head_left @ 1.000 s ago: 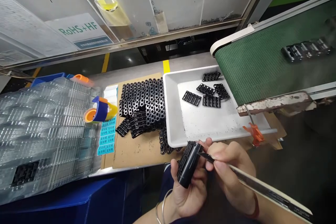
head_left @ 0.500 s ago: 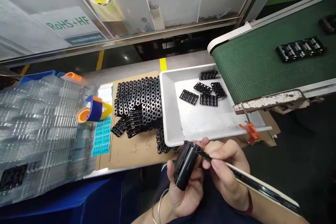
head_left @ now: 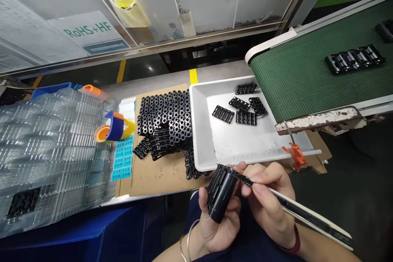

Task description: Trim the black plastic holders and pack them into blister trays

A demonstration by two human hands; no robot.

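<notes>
Observing my left hand point(head_left: 219, 233) curled round the black part point(head_left: 222, 198), long axis one to seven o'clock; my right hand point(head_left: 273, 211), at its three o'clock, pinches the knife point(head_left: 307, 212), tip at the one-o'clock end.

Thin silvery bangles point(head_left: 188, 242) on the left, dark red wristband point(head_left: 296, 240) right, navy clothing point(head_left: 242, 245).

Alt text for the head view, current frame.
Left hand holds a black plastic part while the right hand sets a cutter's blade at its edge, near a white tray of five similar parts.
</notes>
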